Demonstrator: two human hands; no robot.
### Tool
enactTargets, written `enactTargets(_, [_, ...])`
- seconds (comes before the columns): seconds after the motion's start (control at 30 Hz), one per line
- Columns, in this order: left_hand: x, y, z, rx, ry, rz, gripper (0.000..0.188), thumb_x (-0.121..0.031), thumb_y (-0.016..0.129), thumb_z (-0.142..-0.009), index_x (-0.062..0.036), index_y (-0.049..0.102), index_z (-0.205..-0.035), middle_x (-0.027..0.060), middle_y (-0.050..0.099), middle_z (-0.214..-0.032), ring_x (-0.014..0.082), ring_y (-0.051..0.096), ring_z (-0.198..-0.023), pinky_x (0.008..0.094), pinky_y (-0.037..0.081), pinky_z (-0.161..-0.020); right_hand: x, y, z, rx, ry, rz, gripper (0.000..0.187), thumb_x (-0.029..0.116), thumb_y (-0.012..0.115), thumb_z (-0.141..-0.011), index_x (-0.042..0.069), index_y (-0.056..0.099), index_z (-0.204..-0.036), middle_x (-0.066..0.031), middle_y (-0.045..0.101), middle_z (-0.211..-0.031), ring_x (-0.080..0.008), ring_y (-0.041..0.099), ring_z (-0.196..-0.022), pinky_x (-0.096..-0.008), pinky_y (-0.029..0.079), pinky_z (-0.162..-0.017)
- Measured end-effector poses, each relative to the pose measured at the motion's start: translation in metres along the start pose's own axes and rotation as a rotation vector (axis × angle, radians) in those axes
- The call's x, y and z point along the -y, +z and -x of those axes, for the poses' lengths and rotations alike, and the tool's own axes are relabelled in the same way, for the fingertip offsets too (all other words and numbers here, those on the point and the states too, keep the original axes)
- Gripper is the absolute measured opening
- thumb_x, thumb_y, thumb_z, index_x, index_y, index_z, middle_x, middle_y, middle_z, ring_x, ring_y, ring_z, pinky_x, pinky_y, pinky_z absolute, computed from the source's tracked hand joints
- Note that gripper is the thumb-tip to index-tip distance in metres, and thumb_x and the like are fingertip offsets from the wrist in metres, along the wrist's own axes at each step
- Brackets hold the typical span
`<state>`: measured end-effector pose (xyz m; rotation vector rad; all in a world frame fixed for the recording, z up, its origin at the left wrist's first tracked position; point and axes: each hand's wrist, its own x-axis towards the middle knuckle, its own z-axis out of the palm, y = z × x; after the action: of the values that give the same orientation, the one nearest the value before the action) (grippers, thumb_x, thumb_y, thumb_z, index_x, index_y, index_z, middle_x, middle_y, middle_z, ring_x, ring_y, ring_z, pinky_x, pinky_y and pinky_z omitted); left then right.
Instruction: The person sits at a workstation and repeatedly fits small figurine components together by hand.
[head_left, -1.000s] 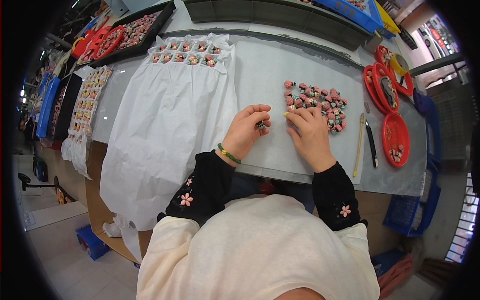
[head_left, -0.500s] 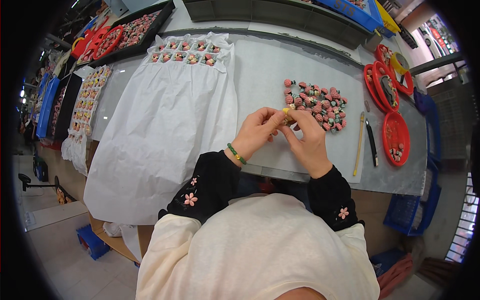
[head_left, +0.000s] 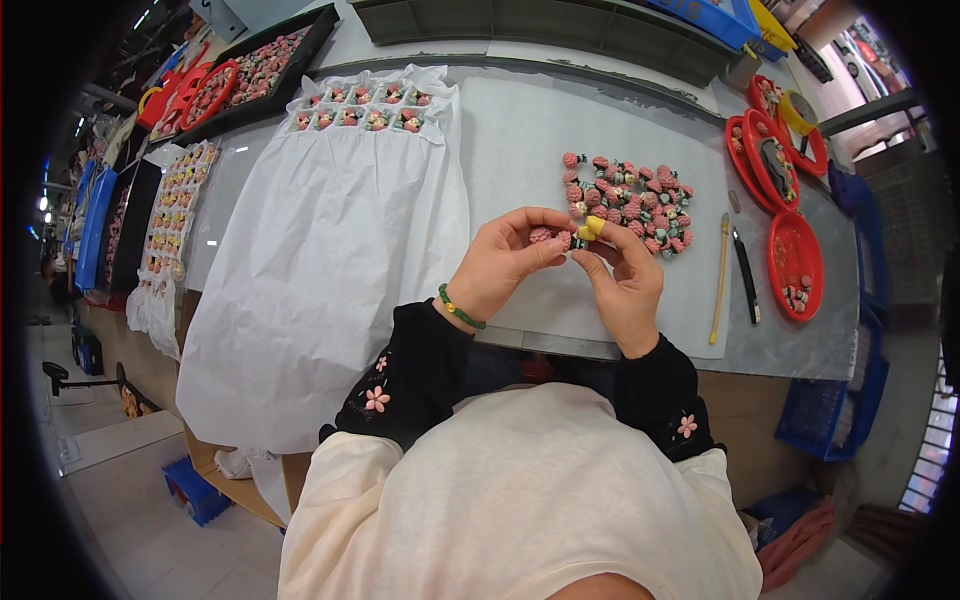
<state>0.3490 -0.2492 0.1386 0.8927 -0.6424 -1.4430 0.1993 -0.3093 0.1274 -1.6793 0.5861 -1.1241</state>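
Observation:
Above the near part of the white work sheet, my left hand (head_left: 507, 254) pinches a small pink, bumpy-headed figurine (head_left: 542, 235). Another pink knob shows beside it; whether it belongs to the same piece I cannot tell. My right hand (head_left: 628, 290) closes its thumb and fingers on the piece's dark end, and yellow covers (head_left: 594, 225) sit on its fingertips. The fingers hide much of the piece. Just beyond my hands lies a cluster of similar pink figurines (head_left: 632, 205) with green and dark parts.
White tissue paper (head_left: 330, 250) lies left, with a compartment tray (head_left: 365, 108) of figurines at its far end. Right of the cluster are a yellow stick (head_left: 720, 280) and a black pen-like tool (head_left: 745, 275). Red dishes (head_left: 796, 265) stand farther right; a grey bin (head_left: 540, 35) is at the back.
My fingers have opened out around the piece, so its pink part now shows at my left hand. My right fingertips with the yellow covers have shifted slightly right.

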Motion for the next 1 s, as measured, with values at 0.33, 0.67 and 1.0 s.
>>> enactTargets(0.33, [-0.011,-0.006,0.001,-0.039,0.03,-0.311,0.033,-0.009,0.05,-0.088,0.0028,0.045,-0.117,0.01,0.053,-0.11,0.0155,0.051,-0.103,0.03,0.042,-0.089,0.009,-0.003,-0.009,0.091,0.198,-0.137,0.031,-0.001,0.063,-0.076,-0.004,0.054,-0.106,-0.0096,0.06,-0.094,-0.0141,0.058,-0.084,-0.0253,0.048,-0.075])
enactTargets(0.67, [-0.033,0.008,0.029,-0.071,0.148,-0.613,0.038,-0.004,0.06,-0.078,0.0029,0.05,-0.114,0.0093,0.058,-0.098,0.0132,0.056,-0.086,0.0244,0.048,-0.073,0.017,0.023,-0.008,0.004,0.352,-0.418,0.024,0.015,0.051,-0.088,-0.005,0.054,-0.102,-0.0084,0.059,-0.091,-0.0131,0.057,-0.077,-0.0247,0.048,-0.069])
enactTargets(1.0, [-0.201,-0.143,0.022,-0.692,0.504,-1.504,0.03,-0.013,0.065,-0.069,0.0005,0.059,-0.095,0.0086,0.059,-0.07,0.0178,0.056,-0.065,0.0281,0.045,-0.061,0.01,0.046,0.024,0.348,0.055,0.122,0.016,0.01,0.056,-0.084,-0.003,0.057,-0.093,-0.0087,0.06,-0.084,-0.0134,0.055,-0.075,-0.0229,0.043,-0.068])
